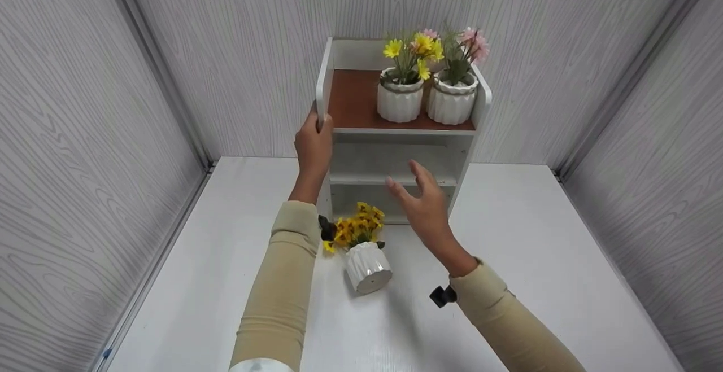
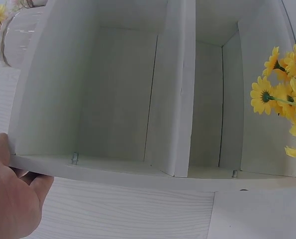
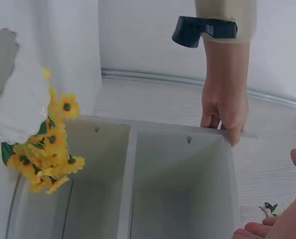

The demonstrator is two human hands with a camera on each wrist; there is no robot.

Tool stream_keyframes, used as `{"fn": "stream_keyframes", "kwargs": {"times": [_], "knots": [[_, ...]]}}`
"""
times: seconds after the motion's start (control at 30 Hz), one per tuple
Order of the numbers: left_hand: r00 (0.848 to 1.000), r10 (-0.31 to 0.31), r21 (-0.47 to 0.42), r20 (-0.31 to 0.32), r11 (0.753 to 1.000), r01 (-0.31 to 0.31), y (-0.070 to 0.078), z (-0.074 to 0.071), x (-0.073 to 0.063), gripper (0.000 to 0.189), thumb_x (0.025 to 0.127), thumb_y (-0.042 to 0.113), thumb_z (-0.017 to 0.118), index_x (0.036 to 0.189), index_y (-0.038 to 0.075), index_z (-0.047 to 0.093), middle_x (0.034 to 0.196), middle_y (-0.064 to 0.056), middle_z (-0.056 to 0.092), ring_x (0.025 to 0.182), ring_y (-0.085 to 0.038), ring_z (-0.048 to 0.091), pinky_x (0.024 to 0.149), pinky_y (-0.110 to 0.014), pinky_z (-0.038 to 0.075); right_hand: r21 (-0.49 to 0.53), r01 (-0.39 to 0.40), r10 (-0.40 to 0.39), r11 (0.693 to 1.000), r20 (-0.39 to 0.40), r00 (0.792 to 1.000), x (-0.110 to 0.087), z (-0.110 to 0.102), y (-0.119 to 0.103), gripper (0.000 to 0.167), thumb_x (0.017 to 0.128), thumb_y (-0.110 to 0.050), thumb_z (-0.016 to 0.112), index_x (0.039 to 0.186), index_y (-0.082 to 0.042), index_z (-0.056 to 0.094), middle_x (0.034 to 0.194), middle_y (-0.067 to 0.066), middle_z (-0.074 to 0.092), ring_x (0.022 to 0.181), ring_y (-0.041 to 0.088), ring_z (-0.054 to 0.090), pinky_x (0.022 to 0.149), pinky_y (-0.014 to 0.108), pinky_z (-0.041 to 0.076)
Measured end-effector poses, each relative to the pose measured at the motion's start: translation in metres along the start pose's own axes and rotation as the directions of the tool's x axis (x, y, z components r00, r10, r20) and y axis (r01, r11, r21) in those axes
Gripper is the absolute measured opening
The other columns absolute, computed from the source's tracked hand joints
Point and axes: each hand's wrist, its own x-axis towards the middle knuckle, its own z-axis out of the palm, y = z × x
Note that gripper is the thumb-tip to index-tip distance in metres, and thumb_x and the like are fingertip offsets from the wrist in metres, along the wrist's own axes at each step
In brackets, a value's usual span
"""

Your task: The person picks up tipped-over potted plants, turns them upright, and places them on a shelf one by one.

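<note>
A small white shelf [image 1: 395, 160] with a brown top board stands at the back of the table. My left hand [image 1: 314, 145] grips the front edge of its left side panel, thumb on the near face; the left wrist view shows the same hand [image 2: 13, 194] around that edge. In front of the middle compartment, my right hand [image 1: 425, 208] hovers with thumb and fingers spread, holding nothing. Between my forearms, a white pot of yellow flowers [image 1: 367, 267] lies tipped on the table, its base toward me and its blooms toward the shelf.
On the shelf's top board stand a pot with yellow flowers [image 1: 400, 101] and a pot with pink flowers [image 1: 453, 101], side by side at the right. Grey wood-grain walls [image 1: 254, 50] enclose the white table [image 1: 508, 236] at the back and both sides.
</note>
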Motion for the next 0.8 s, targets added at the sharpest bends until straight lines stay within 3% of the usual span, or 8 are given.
{"fn": "stream_keyframes", "kwargs": {"times": [0.27, 0.37, 0.47, 0.63, 0.73, 0.8], "knots": [[1.000, -0.016, 0.007, 0.003, 1.000, 0.016, -0.001, 0.001, 0.001, 0.052, 0.107, 0.033, 0.048, 0.156, 0.018, 0.039, 0.148, -0.004, 0.055, 0.130, -0.017, 0.057, 0.102, -0.041, 0.050, -0.107, -0.042, 0.047, 0.993, 0.042, 0.998, -0.041, 0.018, 0.030, 0.089, 0.088, -0.061, 0.068, 0.154, -0.009, 0.040, 0.158, 0.014, 0.040, 0.146, 0.032, 0.038, 0.114, 0.053, 0.036], [1.000, -0.018, 0.001, 0.008, 1.000, 0.018, 0.000, 0.001, 0.001, 0.053, 0.107, 0.033, 0.048, 0.156, 0.017, 0.039, 0.150, -0.004, 0.054, 0.133, -0.017, 0.055, 0.103, -0.041, 0.049, -0.162, -0.053, 0.065, 0.985, 0.066, 0.996, -0.055, 0.030, 0.043, 0.088, 0.089, -0.056, 0.071, 0.153, -0.004, 0.041, 0.157, 0.019, 0.040, 0.145, 0.037, 0.038, 0.114, 0.055, 0.035], [1.000, -0.024, -0.002, 0.010, 1.000, 0.024, 0.000, 0.002, 0.001, 0.053, 0.107, 0.033, 0.048, 0.157, 0.018, 0.038, 0.149, -0.004, 0.054, 0.132, -0.016, 0.055, 0.104, -0.040, 0.048, -0.190, -0.091, 0.112, 0.978, 0.103, 0.988, -0.069, 0.043, 0.056, 0.091, 0.088, -0.058, 0.071, 0.153, -0.003, 0.040, 0.158, 0.019, 0.040, 0.146, 0.037, 0.037, 0.115, 0.055, 0.033], [0.999, -0.033, 0.008, 0.019, 0.999, 0.033, 0.001, 0.003, 0.001, 0.052, 0.107, 0.035, 0.047, 0.156, 0.018, 0.041, 0.141, -0.006, 0.062, 0.112, -0.017, 0.062, 0.095, -0.042, 0.052, -0.212, -0.161, 0.192, 0.964, 0.133, 0.972, -0.087, 0.061, 0.077, 0.095, 0.085, -0.064, 0.070, 0.153, -0.004, 0.041, 0.156, 0.017, 0.043, 0.145, 0.035, 0.040, 0.115, 0.054, 0.034], [0.999, -0.028, 0.007, 0.015, 1.000, 0.028, 0.001, 0.002, 0.000, 0.052, 0.107, 0.035, 0.047, 0.156, 0.018, 0.041, 0.139, -0.007, 0.063, 0.108, -0.017, 0.062, 0.092, -0.042, 0.052, -0.220, -0.155, 0.187, 0.963, 0.132, 0.973, -0.092, 0.071, 0.088, 0.094, 0.085, -0.063, 0.070, 0.151, -0.002, 0.044, 0.154, 0.017, 0.046, 0.143, 0.035, 0.043, 0.113, 0.053, 0.036], [1.000, -0.024, 0.001, 0.012, 1.000, 0.024, 0.001, 0.002, 0.000, 0.052, 0.107, 0.034, 0.046, 0.156, 0.018, 0.040, 0.141, -0.006, 0.061, 0.114, -0.016, 0.062, 0.094, -0.041, 0.052, -0.219, -0.139, 0.170, 0.966, 0.130, 0.977, -0.095, 0.076, 0.094, 0.091, 0.085, -0.061, 0.071, 0.149, -0.001, 0.045, 0.151, 0.018, 0.050, 0.140, 0.035, 0.046, 0.111, 0.052, 0.039]]}}
